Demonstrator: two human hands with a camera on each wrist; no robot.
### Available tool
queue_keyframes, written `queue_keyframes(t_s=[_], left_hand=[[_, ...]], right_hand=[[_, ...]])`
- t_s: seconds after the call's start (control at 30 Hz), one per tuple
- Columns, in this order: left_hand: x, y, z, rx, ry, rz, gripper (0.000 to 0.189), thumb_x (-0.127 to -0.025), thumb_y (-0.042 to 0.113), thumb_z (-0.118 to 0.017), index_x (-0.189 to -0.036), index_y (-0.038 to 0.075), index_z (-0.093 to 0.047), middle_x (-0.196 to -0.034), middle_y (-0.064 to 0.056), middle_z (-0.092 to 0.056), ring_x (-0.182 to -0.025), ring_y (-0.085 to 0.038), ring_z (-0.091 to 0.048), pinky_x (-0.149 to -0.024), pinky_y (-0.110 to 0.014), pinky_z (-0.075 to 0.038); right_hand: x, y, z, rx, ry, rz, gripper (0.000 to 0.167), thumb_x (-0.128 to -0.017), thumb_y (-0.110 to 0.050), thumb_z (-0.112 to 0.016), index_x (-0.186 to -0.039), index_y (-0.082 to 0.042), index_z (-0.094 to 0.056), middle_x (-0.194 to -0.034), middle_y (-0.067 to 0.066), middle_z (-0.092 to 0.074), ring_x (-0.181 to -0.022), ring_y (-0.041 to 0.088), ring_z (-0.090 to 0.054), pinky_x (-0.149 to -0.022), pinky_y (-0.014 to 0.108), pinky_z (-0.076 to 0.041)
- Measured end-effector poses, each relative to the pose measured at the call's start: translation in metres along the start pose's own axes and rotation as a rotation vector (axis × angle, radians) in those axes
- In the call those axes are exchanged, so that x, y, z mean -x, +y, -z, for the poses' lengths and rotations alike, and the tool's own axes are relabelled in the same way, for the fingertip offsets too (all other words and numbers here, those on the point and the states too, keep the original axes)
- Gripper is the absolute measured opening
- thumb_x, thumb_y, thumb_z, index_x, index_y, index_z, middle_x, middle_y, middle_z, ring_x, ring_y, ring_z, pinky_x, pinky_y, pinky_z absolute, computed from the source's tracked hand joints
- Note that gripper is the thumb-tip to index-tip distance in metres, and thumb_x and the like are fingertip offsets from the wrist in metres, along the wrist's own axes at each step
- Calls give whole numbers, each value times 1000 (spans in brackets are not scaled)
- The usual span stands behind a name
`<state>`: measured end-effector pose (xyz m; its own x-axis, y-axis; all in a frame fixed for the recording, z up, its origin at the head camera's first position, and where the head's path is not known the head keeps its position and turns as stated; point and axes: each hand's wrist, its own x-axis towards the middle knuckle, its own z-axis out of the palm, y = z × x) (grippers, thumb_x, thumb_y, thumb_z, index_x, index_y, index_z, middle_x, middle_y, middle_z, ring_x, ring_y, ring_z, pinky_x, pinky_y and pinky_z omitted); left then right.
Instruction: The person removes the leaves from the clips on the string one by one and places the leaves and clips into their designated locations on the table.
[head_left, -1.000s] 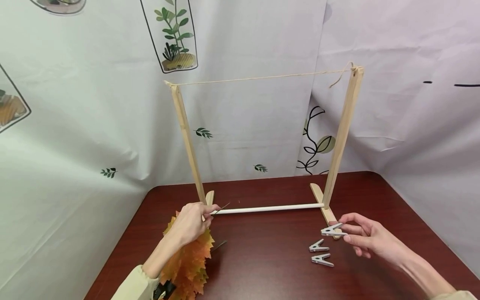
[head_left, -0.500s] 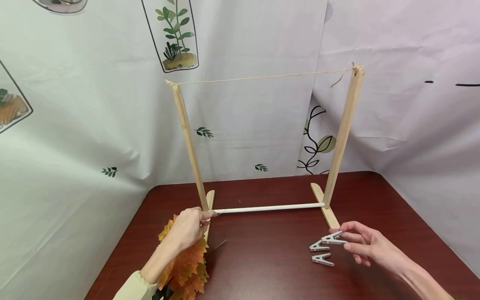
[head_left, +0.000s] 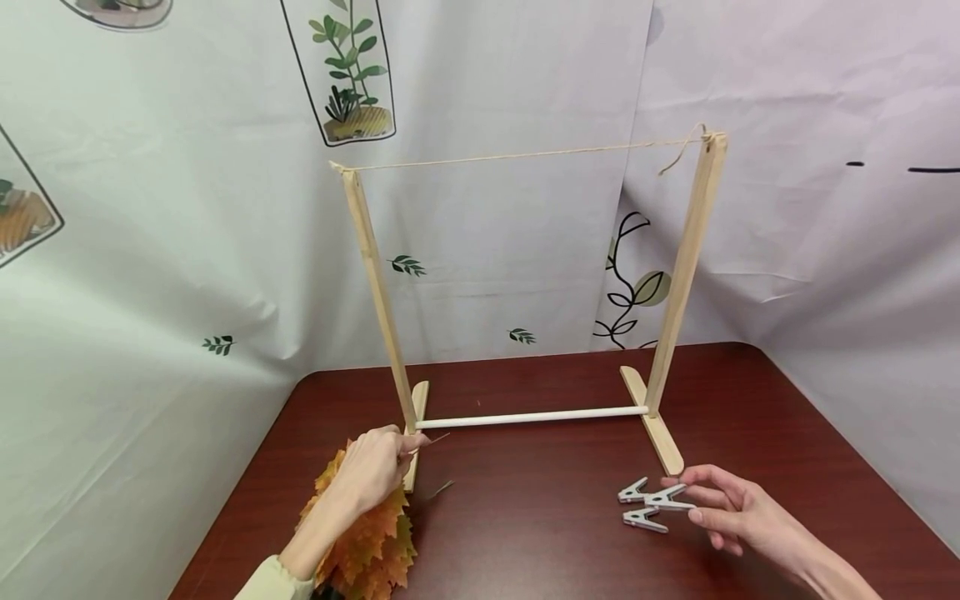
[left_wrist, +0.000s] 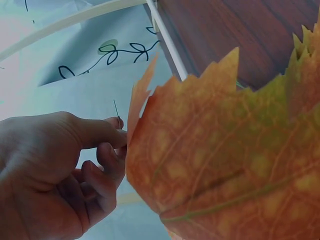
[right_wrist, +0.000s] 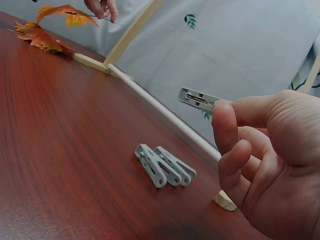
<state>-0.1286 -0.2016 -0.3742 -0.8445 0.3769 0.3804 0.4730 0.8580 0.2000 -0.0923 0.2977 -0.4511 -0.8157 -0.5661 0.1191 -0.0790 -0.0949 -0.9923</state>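
My left hand (head_left: 370, 468) pinches the thin stem of an orange-yellow maple leaf (left_wrist: 220, 145), which fills much of the left wrist view. In the right wrist view that leaf (right_wrist: 62, 10) is held above other leaves (right_wrist: 42, 39) lying on the table; my left forearm partly covers them in the head view. My right hand (head_left: 738, 510) pinches a grey clothespin (right_wrist: 196, 100) between thumb and fingertips, above the table. Two similar clothespins, one (head_left: 632, 491) behind the other (head_left: 645, 521), lie just left of this hand.
A wooden frame stands on the dark red table (head_left: 525, 500). Its left post (head_left: 380, 300) and right post (head_left: 686, 275) carry a taut string (head_left: 517, 156) across the top. A white rod (head_left: 532, 417) joins them below. A patterned white curtain (head_left: 487, 250) hangs behind.
My left hand has come down and slightly back toward me with the leaf stem. The right hand has lowered a little, bringing its clothespin down toward the two on the table.
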Motion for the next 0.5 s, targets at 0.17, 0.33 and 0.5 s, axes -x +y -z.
queue_keyframes(t_s=[0.17, 0.33, 0.5], left_hand=[[3, -2, -5, -8, 2, -1, 32, -76, -9, -72, -97, 14, -82, -67, 6, -54, -51, -9, -42, -42, -25, -31], [6, -4, -8, -6, -2, 14, 35, -77, -9, -72, -97, 17, -82, -67, 7, -52, -51, -8, -42, -41, -25, -30], [10, -6, -10, -16, -2, 14, 36, -78, -9, -72, -98, 19, -81, -67, 8, -50, -51, -8, -40, -42, -25, -30]], right_hand=[[3, 7, -1, -14, 8, -38, 35, -98, 10, -51, -124, -12, -54, -136, -2, -62, -58, 37, -36, -44, 45, -20], [7, 13, -2, -35, 5, -57, 35, -98, 9, -51, -124, -14, -55, -136, -6, -61, -58, 36, -37, -44, 44, -20], [12, 20, -4, -51, 2, -63, 34, -98, 9, -50, -124, -13, -54, -138, -7, -60, -59, 39, -37, -45, 44, -22]])
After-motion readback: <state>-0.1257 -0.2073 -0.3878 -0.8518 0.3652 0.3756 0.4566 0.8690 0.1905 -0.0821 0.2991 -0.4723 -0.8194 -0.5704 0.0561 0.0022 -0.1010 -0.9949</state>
